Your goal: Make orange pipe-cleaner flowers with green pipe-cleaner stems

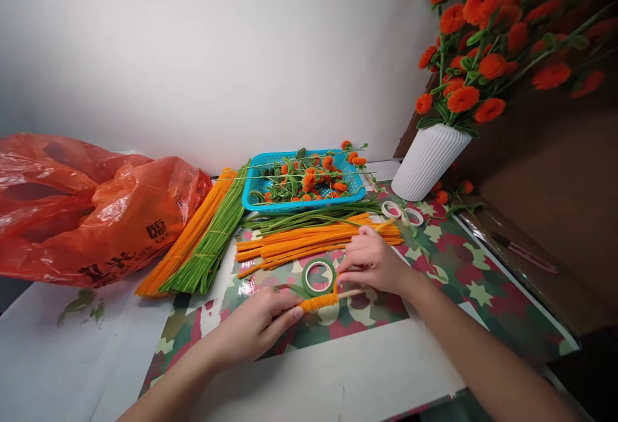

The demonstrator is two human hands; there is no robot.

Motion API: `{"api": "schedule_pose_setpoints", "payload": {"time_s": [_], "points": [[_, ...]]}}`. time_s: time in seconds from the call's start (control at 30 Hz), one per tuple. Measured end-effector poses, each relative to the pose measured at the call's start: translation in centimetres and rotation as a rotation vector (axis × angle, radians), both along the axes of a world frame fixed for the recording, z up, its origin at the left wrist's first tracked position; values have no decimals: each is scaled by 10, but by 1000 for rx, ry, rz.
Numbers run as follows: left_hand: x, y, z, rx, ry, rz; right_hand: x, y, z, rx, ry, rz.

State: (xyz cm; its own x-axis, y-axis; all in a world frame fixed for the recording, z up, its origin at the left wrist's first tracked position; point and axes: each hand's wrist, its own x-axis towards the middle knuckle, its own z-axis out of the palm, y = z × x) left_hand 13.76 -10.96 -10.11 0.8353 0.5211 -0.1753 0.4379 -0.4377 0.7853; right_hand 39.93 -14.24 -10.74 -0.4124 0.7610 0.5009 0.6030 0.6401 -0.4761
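My left hand (265,319) is closed around one end of a thin wooden stick (351,293). Tight coils of an orange pipe cleaner (319,302) are wound on the stick just beyond my fingertips. From the last coil the pipe cleaner rises to my right hand (369,261), whose fingers are pinched on its loose length. A roll of green tape (318,277) lies behind the coils, between both hands. Just past it is a pile of loose orange pipe cleaners (294,242), partly hidden by my right hand.
Green stems (309,217) lie before a blue basket (251,205) of small orange flowers. Left are orange (188,242) and green bundles (212,242) and a red plastic bag (120,216). Right are white tape rolls (412,217), a white vase (429,161) of orange flowers and a pink-handled cutter (528,255).
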Motion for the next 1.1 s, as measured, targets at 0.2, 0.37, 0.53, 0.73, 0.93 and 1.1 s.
{"api": "schedule_pose_setpoints", "payload": {"time_s": [0.2,0.37,0.53,0.73,0.93,1.1], "points": [[8,-8,-8,44,-92,302,-16,-11,2,469,-126,-334],[10,-11,-22,-304,-307,462,-27,-13,1,417,68,-255],[7,-7,-26,-655,-455,429,-22,-9,-1,113,363,-105],[2,-8,-18,-663,-405,298,-16,-6,-3,-51,460,-2],[-4,-1,-5,-335,-205,168,0,1,-5,-42,347,26],[-4,2,-1,-177,-118,99,8,3,-2,6,204,-7]]}}
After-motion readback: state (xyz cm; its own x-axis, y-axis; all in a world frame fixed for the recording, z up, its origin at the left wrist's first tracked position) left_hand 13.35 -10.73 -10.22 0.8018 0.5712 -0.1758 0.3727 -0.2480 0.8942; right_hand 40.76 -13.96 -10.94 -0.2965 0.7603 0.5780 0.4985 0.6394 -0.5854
